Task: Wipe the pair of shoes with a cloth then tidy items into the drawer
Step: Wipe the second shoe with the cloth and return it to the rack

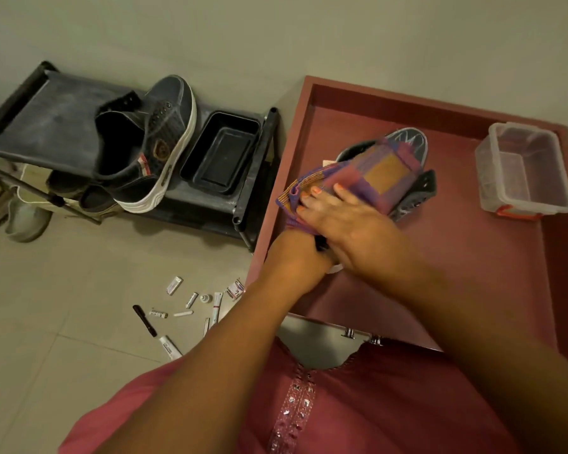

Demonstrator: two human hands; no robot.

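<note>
Your right hand [338,221] presses the cloth [358,178] with straight fingers onto the shoe [410,140] that your left hand [295,253], fingers hidden, holds over the open drawer [440,257], where a clear box [525,168] sits

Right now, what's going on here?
A person is wiping a dark shoe over the open drawer. The right hand presses a checked cloth against it; the left hand steadies the shoe from below, its grip mostly hidden. The other shoe lies on the rack beside a black tray. A clear box sits in the drawer. Small tubes and a pen lie scattered on the floor, not yet tidied.
</note>
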